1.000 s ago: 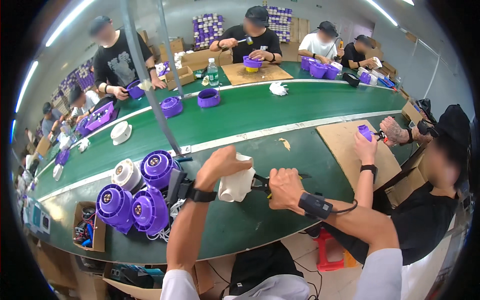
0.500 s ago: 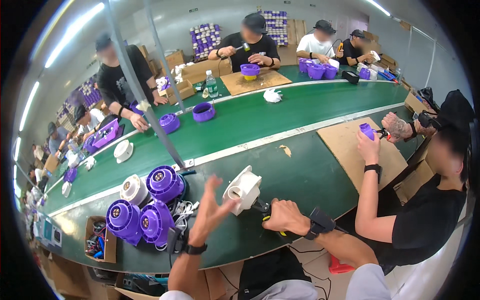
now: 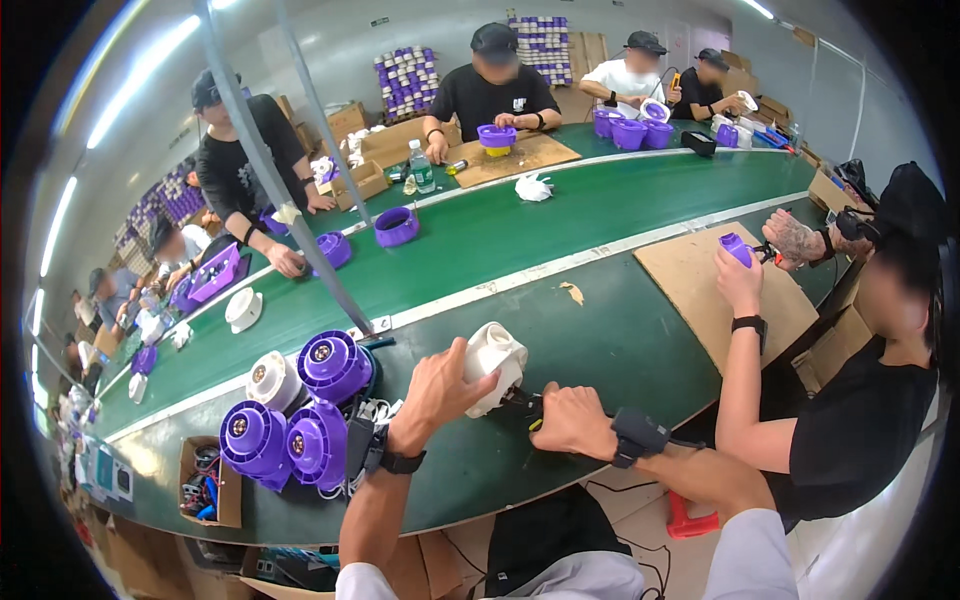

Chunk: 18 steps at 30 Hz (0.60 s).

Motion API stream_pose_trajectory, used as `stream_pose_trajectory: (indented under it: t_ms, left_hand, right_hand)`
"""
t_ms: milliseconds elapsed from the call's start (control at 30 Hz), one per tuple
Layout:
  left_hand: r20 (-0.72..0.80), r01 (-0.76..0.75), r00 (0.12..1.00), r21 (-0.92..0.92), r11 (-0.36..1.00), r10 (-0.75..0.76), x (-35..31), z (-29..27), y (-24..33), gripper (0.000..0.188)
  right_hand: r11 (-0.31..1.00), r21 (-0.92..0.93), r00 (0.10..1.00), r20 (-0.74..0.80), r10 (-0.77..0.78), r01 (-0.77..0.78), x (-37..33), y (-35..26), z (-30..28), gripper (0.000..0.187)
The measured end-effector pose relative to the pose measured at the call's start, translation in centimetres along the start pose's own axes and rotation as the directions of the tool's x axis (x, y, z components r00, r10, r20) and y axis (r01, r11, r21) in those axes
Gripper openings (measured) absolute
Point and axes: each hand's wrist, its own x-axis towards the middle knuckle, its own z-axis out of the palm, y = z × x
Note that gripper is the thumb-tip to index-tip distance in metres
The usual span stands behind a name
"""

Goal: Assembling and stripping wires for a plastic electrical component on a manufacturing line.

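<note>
My left hand (image 3: 440, 385) is closed on the left side of a white plastic housing (image 3: 497, 352), thumb across its near side. My right hand (image 3: 575, 422) is wrapped round the handles of black and yellow pliers (image 3: 536, 424). The pliers' jaws meet the lower right edge of the housing, which is tilted and raised over the green table; their exact grip is hidden. To the left of my left hand stand several purple round motor housings (image 3: 318, 447) and a white one (image 3: 272, 380), with white cables among them.
An open box of tools (image 3: 212, 485) stands at the table's left edge. A metal post (image 3: 345, 300) rises beside the green conveyor (image 3: 450, 260). At right, a co-worker's hand (image 3: 738, 285) holds a purple part over a cardboard sheet (image 3: 690, 290). More people work across the conveyor.
My left hand, open beside the white housing before, has closed on it. The housing has turned, its round opening no longer facing me. Across the conveyor, a person has put down a hammer.
</note>
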Motion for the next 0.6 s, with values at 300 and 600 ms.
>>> stream_pose_trajectory:
  t_ms: [300,600]
  left_hand:
    - [-0.174,0.085,0.978,-0.190,0.978,-0.118,-1.8,1.0,-0.6,0.046]
    - [-0.360,0.103,0.895,-0.408,0.907,-0.264,-3.0,3.1,-0.8,0.042]
  right_hand:
    - [0.937,-0.343,0.995,-0.093,0.041,-0.071,-0.5,-2.6,-1.9,0.038]
    - [0.955,-0.289,0.990,-0.136,0.026,-0.064,-0.5,-2.1,-1.8,0.039]
